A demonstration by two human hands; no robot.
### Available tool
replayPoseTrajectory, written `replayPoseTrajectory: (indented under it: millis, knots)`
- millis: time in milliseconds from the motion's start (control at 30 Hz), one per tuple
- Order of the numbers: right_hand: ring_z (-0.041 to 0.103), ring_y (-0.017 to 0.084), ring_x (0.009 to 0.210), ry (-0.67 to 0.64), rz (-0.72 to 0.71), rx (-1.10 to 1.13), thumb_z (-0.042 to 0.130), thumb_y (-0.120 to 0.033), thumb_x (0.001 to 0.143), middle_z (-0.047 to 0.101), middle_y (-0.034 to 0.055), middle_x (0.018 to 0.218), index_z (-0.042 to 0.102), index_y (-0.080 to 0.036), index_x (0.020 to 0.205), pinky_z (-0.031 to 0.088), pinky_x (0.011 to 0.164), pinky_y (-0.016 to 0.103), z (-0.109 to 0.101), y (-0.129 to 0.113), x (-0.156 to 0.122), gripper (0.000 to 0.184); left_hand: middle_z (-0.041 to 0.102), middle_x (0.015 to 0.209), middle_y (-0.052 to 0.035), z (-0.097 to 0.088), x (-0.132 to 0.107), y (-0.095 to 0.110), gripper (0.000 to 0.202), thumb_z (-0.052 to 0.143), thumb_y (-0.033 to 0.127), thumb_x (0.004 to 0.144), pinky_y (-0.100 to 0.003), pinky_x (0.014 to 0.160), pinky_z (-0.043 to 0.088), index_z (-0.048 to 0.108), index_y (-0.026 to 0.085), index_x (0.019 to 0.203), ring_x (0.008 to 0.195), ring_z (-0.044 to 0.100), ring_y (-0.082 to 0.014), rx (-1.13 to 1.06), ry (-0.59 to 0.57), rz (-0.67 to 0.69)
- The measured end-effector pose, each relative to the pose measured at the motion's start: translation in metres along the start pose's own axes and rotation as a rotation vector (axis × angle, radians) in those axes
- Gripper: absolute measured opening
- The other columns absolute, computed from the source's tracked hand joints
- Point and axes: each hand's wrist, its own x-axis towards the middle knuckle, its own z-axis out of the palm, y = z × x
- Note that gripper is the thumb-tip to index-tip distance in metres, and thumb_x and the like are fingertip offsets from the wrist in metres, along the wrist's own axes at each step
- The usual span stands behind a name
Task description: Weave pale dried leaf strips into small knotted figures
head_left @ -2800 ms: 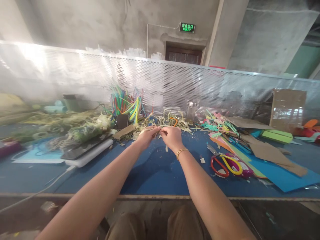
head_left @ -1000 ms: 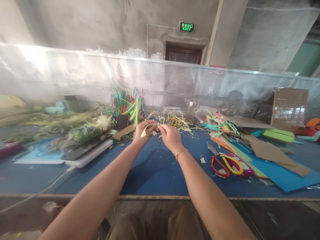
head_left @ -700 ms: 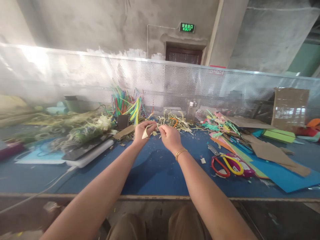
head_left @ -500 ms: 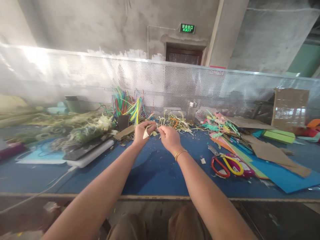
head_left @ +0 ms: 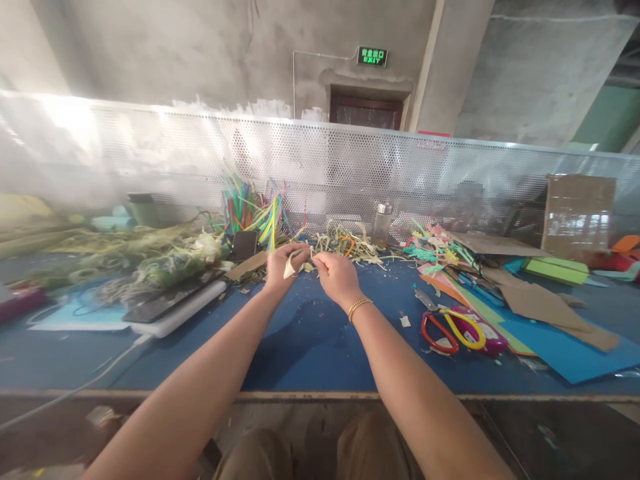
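Over the middle of the blue table [head_left: 320,353], my two hands are close together with their fingertips nearly meeting. My left hand [head_left: 283,267] is closed on a pale cream strip [head_left: 289,268], whose wider end hangs below the fingers. My right hand [head_left: 339,273] pinches at the other end of the strip; the fingers partly hide it. A gold chain bracelet [head_left: 359,309] circles the right wrist. Just behind the hands lies a heap of dry, pale strips [head_left: 357,243].
Scissors [head_left: 453,332] with red and yellow handles lie on the right, beside coloured paper [head_left: 575,353] and cardboard [head_left: 540,300]. A glass bottle [head_left: 383,223] stands behind. On the left are pale green fibres [head_left: 170,263], a white power bank [head_left: 180,313] with cable, and colourful pipe cleaners [head_left: 250,207].
The whole view has shifted very slightly. Both hands keep their hold on the cream strip, with hardly any visible movement.
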Motion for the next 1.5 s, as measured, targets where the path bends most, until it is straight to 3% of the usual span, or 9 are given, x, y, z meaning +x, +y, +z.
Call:
replayPoseTrajectory:
  millis: [233, 367, 533, 667, 800, 900, 1033, 1267, 1500]
  knots:
    - [0.057, 0.015, 0.075, -0.005, -0.016, 0.008, 0.039, -0.033, 0.096, 0.068, 0.0021, 0.081, 0.064, -0.023, 0.086, 0.031, 0.063, 0.025, 0.0, -0.002, -0.001, 0.028, 0.068, 0.07, -0.0046, 0.001, -0.001, 0.001, 0.027, 0.067, 0.033, 0.07, -0.027, 0.06, 0.046, 0.072, 0.013, 0.086, 0.064, 0.06, -0.0164, -0.023, 0.0, -0.005]
    - [0.055, 0.015, 0.072, 0.017, -0.002, 0.045, 0.036, -0.038, 0.097, 0.067, 0.0028, 0.079, 0.065, -0.022, 0.081, 0.032, 0.064, 0.026, -0.005, -0.004, 0.0, 0.036, 0.07, 0.079, -0.005, 0.001, 0.002, -0.002, 0.035, 0.069, 0.032, 0.069, -0.027, 0.066, 0.049, 0.069, 0.015, 0.1, 0.071, 0.063, -0.0163, -0.124, -0.066, -0.024]
    - [0.056, 0.018, 0.088, 0.246, 0.119, 0.069, 0.034, -0.041, 0.097, 0.066, 0.0061, 0.085, 0.069, -0.02, 0.084, 0.036, 0.085, 0.03, -0.017, 0.015, 0.008, 0.043, 0.07, 0.092, -0.0064, -0.001, 0.004, -0.001, 0.043, 0.067, 0.034, 0.073, -0.029, 0.075, 0.049, 0.064, 0.017, 0.112, 0.081, 0.064, -0.0175, -0.133, -0.173, 0.024]
    - [0.056, 0.02, 0.097, 0.244, 0.195, 0.091, 0.044, -0.032, 0.093, 0.068, 0.0066, 0.097, 0.072, -0.022, 0.095, 0.035, 0.092, 0.034, -0.016, 0.032, 0.01, 0.03, 0.069, 0.094, -0.0079, 0.0, 0.003, 0.001, 0.04, 0.065, 0.035, 0.075, -0.031, 0.078, 0.048, 0.064, 0.016, 0.11, 0.086, 0.063, -0.019, -0.108, -0.272, 0.039]
    - [0.053, 0.02, 0.105, 0.139, 0.106, 0.121, 0.051, -0.024, 0.09, 0.068, 0.0026, 0.11, 0.07, -0.027, 0.105, 0.033, 0.096, 0.035, -0.011, 0.029, 0.009, 0.025, 0.067, 0.086, -0.004, 0.0, 0.001, 0.001, 0.035, 0.067, 0.033, 0.073, -0.028, 0.073, 0.047, 0.062, 0.018, 0.105, 0.079, 0.062, -0.0157, -0.151, -0.3, -0.01]
    - [0.054, 0.02, 0.102, 0.085, 0.099, 0.141, 0.055, -0.03, 0.089, 0.07, 0.001, 0.103, 0.071, -0.028, 0.1, 0.033, 0.094, 0.036, -0.009, 0.022, 0.008, 0.02, 0.064, 0.082, -0.001, 0.001, 0.001, 0.0, 0.029, 0.069, 0.031, 0.072, -0.025, 0.07, 0.046, 0.062, 0.018, 0.097, 0.074, 0.06, -0.0125, -0.192, -0.258, -0.044]
    - [0.055, 0.02, 0.096, 0.1, 0.131, 0.169, 0.06, -0.033, 0.086, 0.071, 0.0003, 0.092, 0.071, -0.027, 0.088, 0.034, 0.091, 0.035, -0.009, 0.018, 0.008, 0.014, 0.063, 0.086, -0.0015, 0.003, 0.0, 0.003, 0.022, 0.071, 0.029, 0.069, -0.024, 0.07, 0.046, 0.063, 0.017, 0.086, 0.075, 0.059, -0.0109, -0.168, -0.214, -0.044]
    - [0.056, 0.019, 0.093, 0.112, 0.15, 0.245, 0.065, -0.031, 0.081, 0.069, 0.0009, 0.091, 0.068, -0.024, 0.083, 0.037, 0.09, 0.033, -0.006, 0.02, 0.01, 0.008, 0.065, 0.074, -0.0033, 0.004, 0.005, -0.004, 0.021, 0.075, 0.032, 0.066, -0.025, 0.061, 0.046, 0.064, 0.016, 0.075, 0.066, 0.06, -0.0128, -0.187, -0.207, -0.128]
    - [0.059, 0.016, 0.084, 0.12, 0.179, 0.426, 0.062, -0.031, 0.081, 0.068, 0.0015, 0.085, 0.065, -0.02, 0.083, 0.042, 0.085, 0.032, 0.001, 0.024, 0.011, 0.011, 0.062, 0.066, -0.0003, 0.011, -0.005, 0.0, 0.032, 0.079, 0.041, 0.061, -0.022, 0.046, 0.038, 0.062, 0.018, 0.074, 0.052, 0.052, -0.0092, -0.48, -0.258, -0.305]
